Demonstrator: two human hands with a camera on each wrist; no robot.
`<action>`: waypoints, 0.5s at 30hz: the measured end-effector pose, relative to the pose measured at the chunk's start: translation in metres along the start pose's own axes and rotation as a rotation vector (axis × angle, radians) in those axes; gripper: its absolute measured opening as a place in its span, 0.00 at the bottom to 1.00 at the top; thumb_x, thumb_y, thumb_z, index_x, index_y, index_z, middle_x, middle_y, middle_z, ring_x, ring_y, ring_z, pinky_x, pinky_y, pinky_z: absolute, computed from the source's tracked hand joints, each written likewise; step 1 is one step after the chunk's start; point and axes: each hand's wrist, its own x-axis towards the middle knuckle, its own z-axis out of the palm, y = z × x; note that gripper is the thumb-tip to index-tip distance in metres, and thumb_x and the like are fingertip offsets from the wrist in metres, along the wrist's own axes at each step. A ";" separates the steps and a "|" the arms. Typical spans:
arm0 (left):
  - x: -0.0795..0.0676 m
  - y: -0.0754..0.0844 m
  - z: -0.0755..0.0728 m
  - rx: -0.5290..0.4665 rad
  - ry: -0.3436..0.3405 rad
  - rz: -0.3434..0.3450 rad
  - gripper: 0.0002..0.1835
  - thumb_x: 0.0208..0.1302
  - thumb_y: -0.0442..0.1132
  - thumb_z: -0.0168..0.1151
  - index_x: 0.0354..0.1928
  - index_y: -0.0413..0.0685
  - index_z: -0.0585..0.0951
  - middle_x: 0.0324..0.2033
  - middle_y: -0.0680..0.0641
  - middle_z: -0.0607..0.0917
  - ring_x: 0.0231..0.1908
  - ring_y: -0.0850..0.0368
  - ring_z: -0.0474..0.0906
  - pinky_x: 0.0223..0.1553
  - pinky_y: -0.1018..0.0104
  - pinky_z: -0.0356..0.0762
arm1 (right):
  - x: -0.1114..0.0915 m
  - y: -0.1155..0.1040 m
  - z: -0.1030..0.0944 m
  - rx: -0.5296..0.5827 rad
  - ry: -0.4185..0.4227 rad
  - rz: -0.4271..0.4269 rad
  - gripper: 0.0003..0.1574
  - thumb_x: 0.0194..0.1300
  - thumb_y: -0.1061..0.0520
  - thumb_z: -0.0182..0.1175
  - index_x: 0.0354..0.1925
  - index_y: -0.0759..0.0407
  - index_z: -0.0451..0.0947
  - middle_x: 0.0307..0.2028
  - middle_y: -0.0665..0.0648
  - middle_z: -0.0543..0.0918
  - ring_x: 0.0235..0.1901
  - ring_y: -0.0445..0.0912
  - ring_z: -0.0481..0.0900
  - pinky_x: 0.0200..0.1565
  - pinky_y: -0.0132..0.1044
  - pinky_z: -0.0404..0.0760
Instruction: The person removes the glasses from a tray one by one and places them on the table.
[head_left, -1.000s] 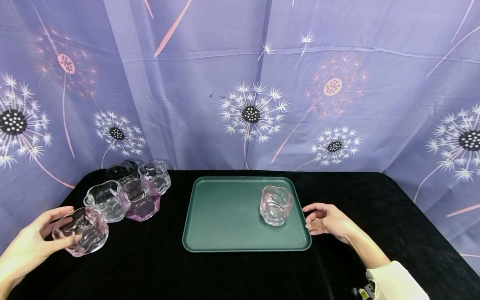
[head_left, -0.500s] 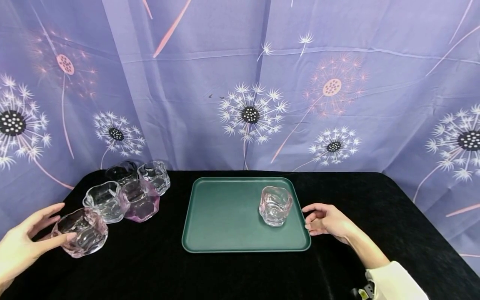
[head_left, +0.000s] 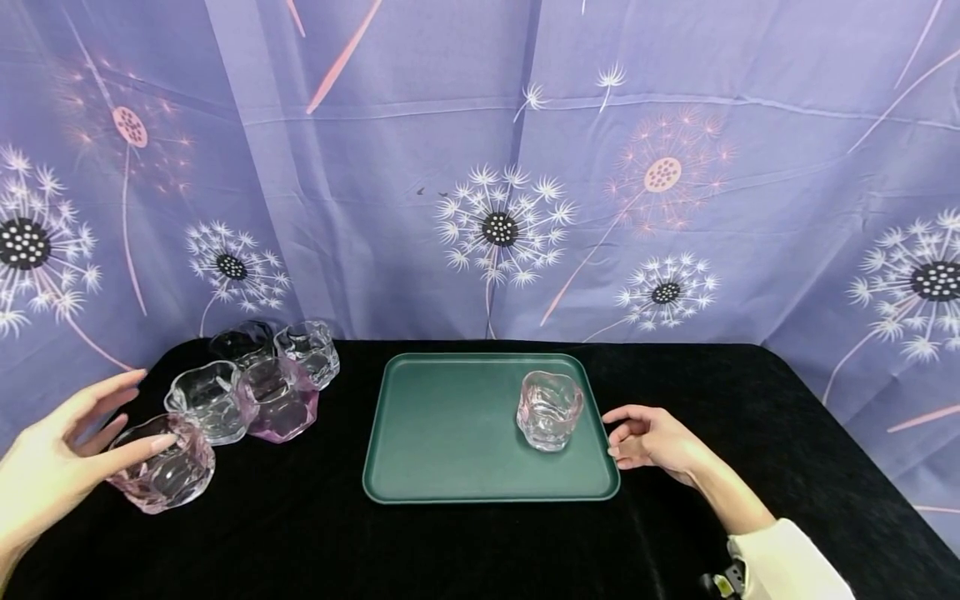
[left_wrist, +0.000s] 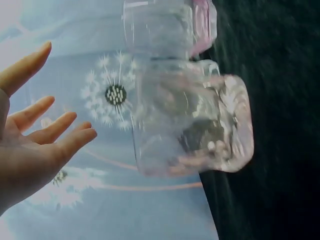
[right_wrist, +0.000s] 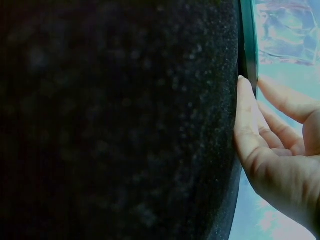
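Note:
In the head view my left hand (head_left: 67, 458) hovers above and left of a pink-tinted glass (head_left: 168, 468), its fingers spread. The left wrist view shows a gap between that hand (left_wrist: 45, 125) and the glass (left_wrist: 200, 125). At the right rim of a green tray (head_left: 442, 433), my right hand (head_left: 652, 442) pinches the edge between thumb and fingers. A second pale pink glass (head_left: 551, 412) stands upright on the tray's right side. In the right wrist view the fingertips of my right hand (right_wrist: 280, 150) meet the tray rim (right_wrist: 250, 45).
Behind the pink glass stand a clear glass (head_left: 210, 404), a purple-pink glass (head_left: 283, 408), another clear glass (head_left: 311, 354) and a dark-looking glass (head_left: 243, 342), close together. Black cloth (head_left: 465, 550) covers the table. A patterned purple curtain (head_left: 390, 208) hangs behind.
My left hand has let go of the pink glass, drawn back left, then risen above it. The glass stays where it was. My right hand keeps its place at the tray.

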 end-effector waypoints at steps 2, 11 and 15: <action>0.005 0.009 0.005 0.022 -0.028 -0.013 0.38 0.52 0.30 0.67 0.65 0.58 0.64 0.58 0.65 0.64 0.52 0.81 0.60 0.45 0.92 0.59 | 0.000 0.000 0.000 -0.003 0.003 0.001 0.34 0.52 0.73 0.60 0.56 0.79 0.58 0.33 0.63 0.76 0.31 0.47 0.80 0.37 0.45 0.81; 0.026 0.044 0.042 0.050 -0.156 0.078 0.37 0.50 0.39 0.70 0.64 0.53 0.66 0.56 0.52 0.69 0.49 0.80 0.64 0.43 0.90 0.64 | 0.000 0.000 0.000 -0.003 0.004 0.003 0.35 0.53 0.71 0.61 0.56 0.79 0.59 0.32 0.63 0.76 0.30 0.47 0.80 0.37 0.45 0.81; 0.033 0.060 0.065 0.067 -0.202 0.110 0.37 0.50 0.43 0.70 0.63 0.50 0.67 0.54 0.41 0.72 0.52 0.64 0.69 0.45 0.84 0.68 | -0.001 0.000 0.000 -0.007 0.004 0.002 0.34 0.53 0.71 0.61 0.56 0.79 0.59 0.32 0.63 0.76 0.30 0.47 0.80 0.37 0.45 0.81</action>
